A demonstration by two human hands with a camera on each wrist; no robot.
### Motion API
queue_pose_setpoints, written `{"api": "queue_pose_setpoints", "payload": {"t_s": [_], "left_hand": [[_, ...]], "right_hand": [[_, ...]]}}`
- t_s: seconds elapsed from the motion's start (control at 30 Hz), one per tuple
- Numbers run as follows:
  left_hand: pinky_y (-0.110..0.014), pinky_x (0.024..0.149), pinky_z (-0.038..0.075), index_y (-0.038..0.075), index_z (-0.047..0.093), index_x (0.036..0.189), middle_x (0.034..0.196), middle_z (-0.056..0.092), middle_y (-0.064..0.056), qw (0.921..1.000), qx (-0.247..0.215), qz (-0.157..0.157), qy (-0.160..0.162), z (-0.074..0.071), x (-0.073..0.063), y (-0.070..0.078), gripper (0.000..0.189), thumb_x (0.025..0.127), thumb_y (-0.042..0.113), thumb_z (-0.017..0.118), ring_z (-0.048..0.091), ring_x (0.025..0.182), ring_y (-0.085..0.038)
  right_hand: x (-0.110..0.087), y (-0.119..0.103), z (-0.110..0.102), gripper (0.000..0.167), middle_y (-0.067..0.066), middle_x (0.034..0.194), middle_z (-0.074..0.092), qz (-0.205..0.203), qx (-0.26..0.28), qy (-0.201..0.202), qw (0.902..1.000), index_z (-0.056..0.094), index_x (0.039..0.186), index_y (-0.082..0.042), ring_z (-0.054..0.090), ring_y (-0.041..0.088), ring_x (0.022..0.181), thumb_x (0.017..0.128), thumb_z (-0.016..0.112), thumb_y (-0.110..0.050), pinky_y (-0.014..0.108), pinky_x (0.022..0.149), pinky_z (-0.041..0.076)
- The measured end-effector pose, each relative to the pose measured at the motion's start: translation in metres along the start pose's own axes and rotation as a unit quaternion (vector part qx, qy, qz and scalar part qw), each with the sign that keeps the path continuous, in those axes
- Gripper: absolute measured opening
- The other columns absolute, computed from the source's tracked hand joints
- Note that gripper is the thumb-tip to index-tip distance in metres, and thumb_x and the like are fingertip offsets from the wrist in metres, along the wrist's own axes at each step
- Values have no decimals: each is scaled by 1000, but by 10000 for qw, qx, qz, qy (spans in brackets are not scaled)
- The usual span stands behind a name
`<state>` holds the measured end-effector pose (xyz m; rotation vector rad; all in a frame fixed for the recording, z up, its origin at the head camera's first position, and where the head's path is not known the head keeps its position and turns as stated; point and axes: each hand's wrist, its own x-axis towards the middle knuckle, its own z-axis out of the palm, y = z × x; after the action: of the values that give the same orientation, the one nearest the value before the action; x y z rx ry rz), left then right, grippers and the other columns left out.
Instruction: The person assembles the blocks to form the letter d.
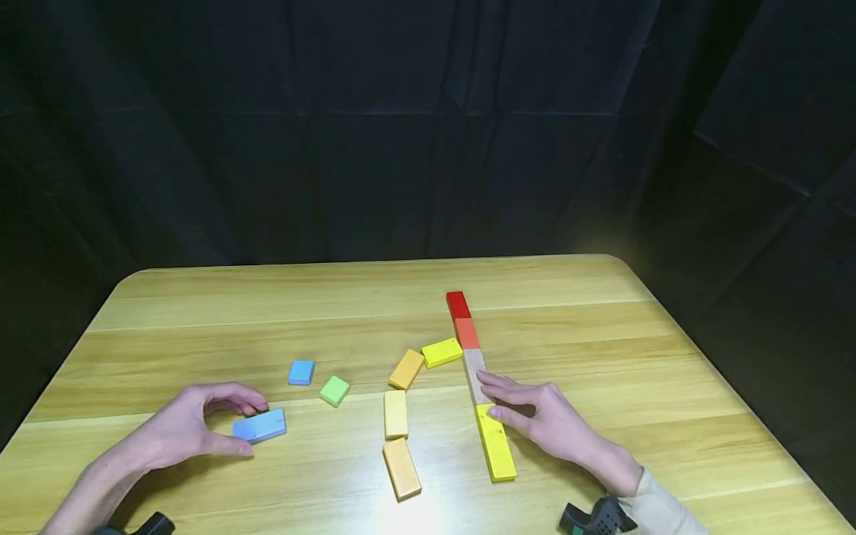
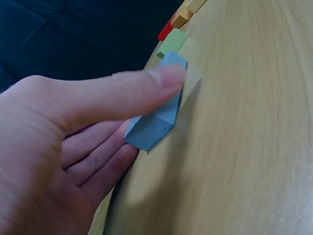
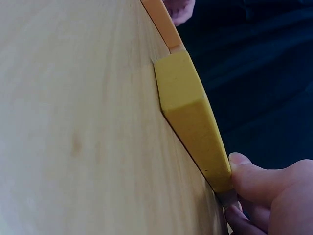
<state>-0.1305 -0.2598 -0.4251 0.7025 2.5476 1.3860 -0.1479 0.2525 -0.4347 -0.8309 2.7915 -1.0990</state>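
Head view, nearest you: the peach block (image 1: 403,469) and the long yellow block (image 1: 496,444) lie at the near ends of a bent row and a straight row on the surface (image 1: 602,416). Slightly farther, at the left, your left hand (image 1: 200,420) pinches the long blue block (image 1: 261,425), thumb on the near side, fingers on the far side. Your right hand (image 1: 545,416) lies loosely extended, thumb at the long yellow block and fingertips at the pale block (image 1: 476,375) beyond it, wrapped round neither. For good handling, I'd pinch the blue lightly by its long sides (that leaves its right-hand end free to meet a neighbor) and set it flat before letting go. Let your right fingertips only steady the straight row; a sideways nudge could probably break the joint between yellow and pale. Now count outward: one peach block, one cream block (image 1: 396,414), one green block (image 1: 334,391); two blue, the long one and the small blue block (image 1: 301,373); one orange block (image 1: 406,369); two yellow, the long one and the short yellow block (image 1: 441,353), whose right end seems to touch the straight row; one pale, one coral block (image 1: 467,334), and one red block (image 1: 458,305) at the far end, before the black curtain (image 1: 374,163).
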Motion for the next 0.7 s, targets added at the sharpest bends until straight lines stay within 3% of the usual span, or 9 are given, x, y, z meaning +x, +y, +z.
{"api": "queue_pose_setpoints", "payload": {"t_s": [0.7], "left_hand": [[-19,83,52,17,72,109,107,71,3,9988,193,-428,115,1,2,0,39,75,27,88,63,92,-8]], "right_hand": [[0,-1,0,46,-11,146,53,113,44,-25,9999,63,135,-17,48,19,137,94,68,-38,43,111,41]]}}
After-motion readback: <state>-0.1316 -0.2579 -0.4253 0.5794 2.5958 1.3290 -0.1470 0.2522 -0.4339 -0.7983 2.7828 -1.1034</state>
